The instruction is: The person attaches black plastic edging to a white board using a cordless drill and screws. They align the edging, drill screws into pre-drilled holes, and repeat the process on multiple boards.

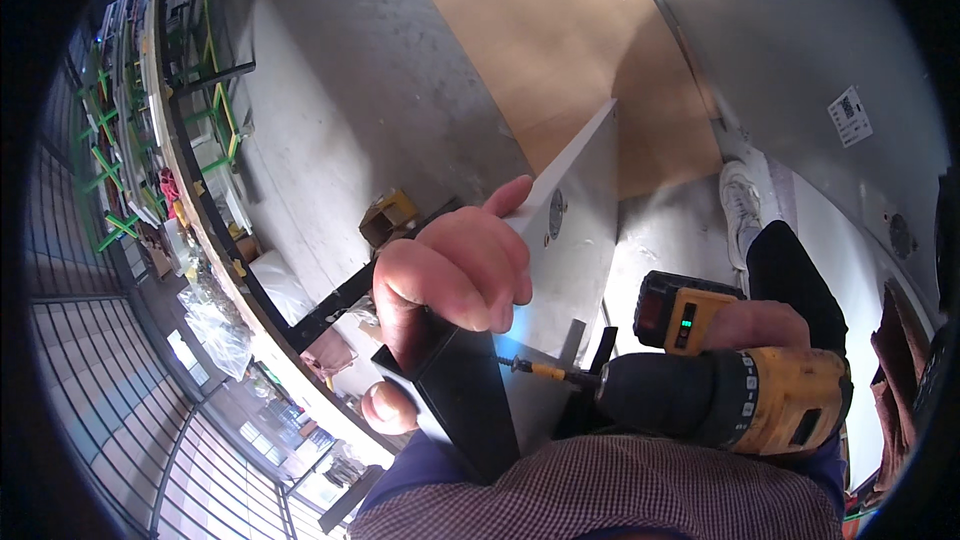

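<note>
A yellow-and-black cordless drill (760, 395) lies level across my lap, with my right hand (757, 325) wrapped around its grip; part of that hand is hidden behind the drill. Its bit (535, 368) points left, and a dark screw at the tip meets or nearly meets a black angular bar (465, 395). My left hand (440, 275) grips the upper end of this bar, fingers over the top and thumb on its left side. Just beyond stands a narrow pale panel (580, 210) on edge, a round fitting (557, 215) in its face.
Brown cardboard (590, 50) lies on the grey floor ahead. To the right rises a large grey panel (810, 50) with a white label, near a white shoe (740, 210). A small open carton (388, 218) sits past my left hand. Along the left runs a long black frame (235, 230) beside cluttered racks.
</note>
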`<action>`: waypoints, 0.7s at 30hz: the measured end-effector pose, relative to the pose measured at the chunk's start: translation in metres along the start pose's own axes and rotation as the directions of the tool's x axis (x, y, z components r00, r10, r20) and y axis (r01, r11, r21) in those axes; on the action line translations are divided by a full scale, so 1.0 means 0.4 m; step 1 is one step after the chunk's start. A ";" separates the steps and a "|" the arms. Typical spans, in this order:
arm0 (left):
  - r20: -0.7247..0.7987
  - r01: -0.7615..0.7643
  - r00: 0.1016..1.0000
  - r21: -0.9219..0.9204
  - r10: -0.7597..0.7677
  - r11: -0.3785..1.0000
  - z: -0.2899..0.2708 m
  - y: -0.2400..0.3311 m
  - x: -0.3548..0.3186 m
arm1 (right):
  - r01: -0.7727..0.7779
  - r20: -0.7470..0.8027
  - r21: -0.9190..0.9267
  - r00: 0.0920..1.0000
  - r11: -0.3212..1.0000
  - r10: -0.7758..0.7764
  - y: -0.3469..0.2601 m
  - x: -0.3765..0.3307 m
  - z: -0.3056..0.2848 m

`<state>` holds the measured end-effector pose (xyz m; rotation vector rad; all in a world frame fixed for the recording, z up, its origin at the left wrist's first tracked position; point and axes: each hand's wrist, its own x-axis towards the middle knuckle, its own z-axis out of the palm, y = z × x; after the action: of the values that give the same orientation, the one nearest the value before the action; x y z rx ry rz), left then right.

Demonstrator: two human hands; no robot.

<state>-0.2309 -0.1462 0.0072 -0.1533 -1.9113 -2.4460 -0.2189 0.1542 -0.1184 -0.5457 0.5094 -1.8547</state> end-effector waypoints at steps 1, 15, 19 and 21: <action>-0.005 0.007 1.000 -0.002 -0.007 1.000 0.001 0.002 -0.001 | -0.001 0.071 0.008 0.997 1.000 0.000 0.003 0.006 -0.013; 0.028 0.047 0.998 0.005 -0.047 0.999 -0.010 0.010 -0.001 | -0.016 0.195 0.010 0.981 1.000 0.013 -0.022 0.038 -0.034; 0.020 0.036 0.999 -0.004 -0.036 0.999 -0.008 0.008 -0.002 | -0.081 0.164 -0.032 0.983 0.996 0.085 -0.042 0.029 -0.030; 0.017 0.038 0.999 -0.001 -0.038 0.999 -0.007 0.008 -0.003 | -0.080 0.231 -0.039 0.969 0.996 0.087 -0.039 0.025 -0.039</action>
<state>-0.2295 -0.1499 0.0096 -0.1389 -1.9371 -2.4777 -0.2429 0.1512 -0.1207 -0.7405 0.3965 -1.6788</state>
